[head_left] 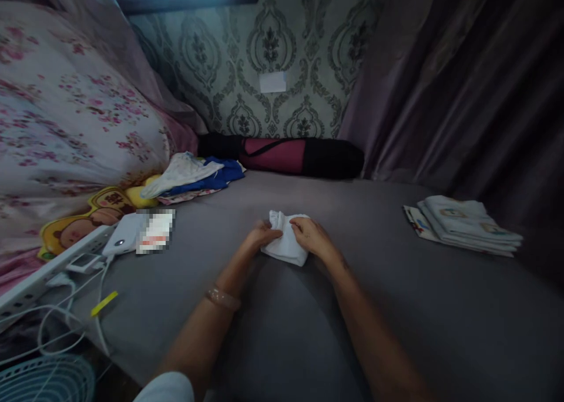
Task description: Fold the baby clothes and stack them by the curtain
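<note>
A small white folded garment (287, 248) lies on the grey bed sheet (282, 325) in front of me. Its upper left corner looks gathered, like an elastic edge. My left hand (262, 235) grips its left side, thumb on top and the other fingers mostly hidden. At the upper right, my right hand (312, 236) has its thumb and fingers closed on the cloth. Off to the right rests a stack of folded light cloths (471, 224) with small prints. Several loose garments (198, 176), white and blue, are heaped at the back left.
A long black and maroon bag (282, 155) lies along the wall. On the left are a power strip (57, 267) with white cables, a white device (126, 234), a yellow cushion (79, 223) and a yellow strip (104, 303). A blue basket (48, 378) stands at lower left.
</note>
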Available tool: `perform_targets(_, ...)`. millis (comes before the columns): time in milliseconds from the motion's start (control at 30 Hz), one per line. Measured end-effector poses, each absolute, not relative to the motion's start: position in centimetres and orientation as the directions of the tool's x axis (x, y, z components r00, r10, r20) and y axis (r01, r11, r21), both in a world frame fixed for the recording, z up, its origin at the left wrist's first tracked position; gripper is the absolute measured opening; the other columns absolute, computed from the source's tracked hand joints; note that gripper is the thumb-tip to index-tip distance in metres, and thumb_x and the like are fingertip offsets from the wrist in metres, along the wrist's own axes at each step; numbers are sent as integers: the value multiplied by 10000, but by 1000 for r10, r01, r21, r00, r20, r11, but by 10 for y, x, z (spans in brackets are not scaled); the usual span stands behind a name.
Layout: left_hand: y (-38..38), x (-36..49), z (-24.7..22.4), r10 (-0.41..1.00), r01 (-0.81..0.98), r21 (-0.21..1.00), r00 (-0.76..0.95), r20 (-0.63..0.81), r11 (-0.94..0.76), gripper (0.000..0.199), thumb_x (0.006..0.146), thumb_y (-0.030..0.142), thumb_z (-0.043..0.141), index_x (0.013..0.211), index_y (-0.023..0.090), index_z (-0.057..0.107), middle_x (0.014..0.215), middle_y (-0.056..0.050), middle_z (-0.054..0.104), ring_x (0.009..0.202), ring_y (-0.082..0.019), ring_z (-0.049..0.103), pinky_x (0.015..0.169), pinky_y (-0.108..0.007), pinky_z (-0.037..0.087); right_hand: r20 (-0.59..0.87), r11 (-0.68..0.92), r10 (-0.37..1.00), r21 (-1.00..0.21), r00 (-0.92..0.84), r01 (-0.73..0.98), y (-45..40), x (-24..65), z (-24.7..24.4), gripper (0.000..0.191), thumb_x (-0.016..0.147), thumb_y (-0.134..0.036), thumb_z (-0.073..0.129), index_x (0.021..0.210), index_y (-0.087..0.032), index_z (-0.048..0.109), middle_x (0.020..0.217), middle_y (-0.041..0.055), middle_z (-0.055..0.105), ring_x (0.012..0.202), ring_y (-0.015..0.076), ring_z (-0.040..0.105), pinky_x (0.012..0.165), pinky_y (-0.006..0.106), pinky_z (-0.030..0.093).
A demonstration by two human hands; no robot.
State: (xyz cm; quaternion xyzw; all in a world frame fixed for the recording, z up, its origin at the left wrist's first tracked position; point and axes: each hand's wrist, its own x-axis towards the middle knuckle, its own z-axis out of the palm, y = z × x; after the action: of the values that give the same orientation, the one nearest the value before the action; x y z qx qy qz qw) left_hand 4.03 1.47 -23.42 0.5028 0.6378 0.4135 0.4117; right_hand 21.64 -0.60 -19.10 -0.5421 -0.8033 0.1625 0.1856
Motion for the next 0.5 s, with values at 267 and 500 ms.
perform_targets(267,0,51,-210,985,-172,974,-58,-163,150,409,592,318,780,919,136,614,800,-76,696,672,-183,657,645,-284,508,190,317,948,-559,-254,766,-13,216,-174,303,918,-242,421,1075,-187,675,1035,79,703,930,188,629,813,255,422)
perform_targets(500,-23,67,-195,992,-211,971,-74,103,-116,513,648,445,751,1025,145,573,930,-79,691,809,-191,652,757,-303,503,153,204,978,-858,-143,471,-11,209,-167,459,948,-484,317,1092,-189,638,991,78,696,876,192,646,753,285,480)
